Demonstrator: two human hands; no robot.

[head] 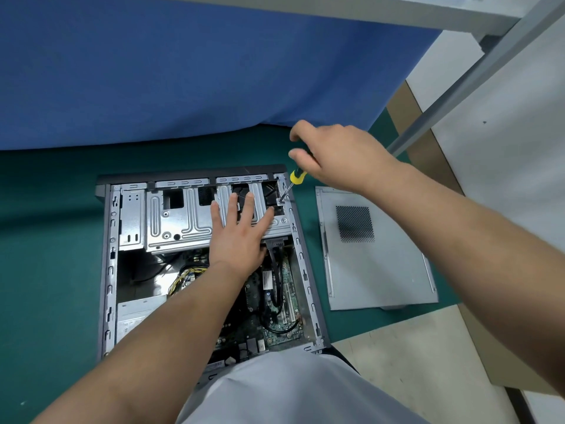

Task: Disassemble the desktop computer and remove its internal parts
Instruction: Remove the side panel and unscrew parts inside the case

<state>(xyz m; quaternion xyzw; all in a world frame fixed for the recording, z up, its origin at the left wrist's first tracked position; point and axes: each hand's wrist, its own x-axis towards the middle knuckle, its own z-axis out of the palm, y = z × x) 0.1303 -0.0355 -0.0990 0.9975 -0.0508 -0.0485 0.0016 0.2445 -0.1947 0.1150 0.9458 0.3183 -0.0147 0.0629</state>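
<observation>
A blue cloth (198, 65) fills the top of the view, from about 10 to 1 o'clock. Under it spreads a green mat (46, 240) on the desk.

The desktop computer (201, 258) lies on its side on the mat, a little below the centre of the view, with its open side facing up. Its frame is grey metal with a dark front edge at 12 o'clock. Inside, a silver drive cage (180, 221) takes the upper part, a grey power supply (137, 316) sits at 7 o'clock, and a green motherboard (275, 301) with black cables shows at 5 o'clock. Yellow and black wires (186, 276) lie near the middle.

A grey side panel (376, 255) with a perforated vent lies flat on the mat at 3 o'clock of the case, just beside it but apart.

The left hand (238, 231) rests flat on the drive cage, fingers straight and spread wide.

The right hand (333, 154) grips a screwdriver (292, 185) with a yellow and black handle. Its tip meets the upper right corner of the cage, at 1 o'clock of the case.
</observation>
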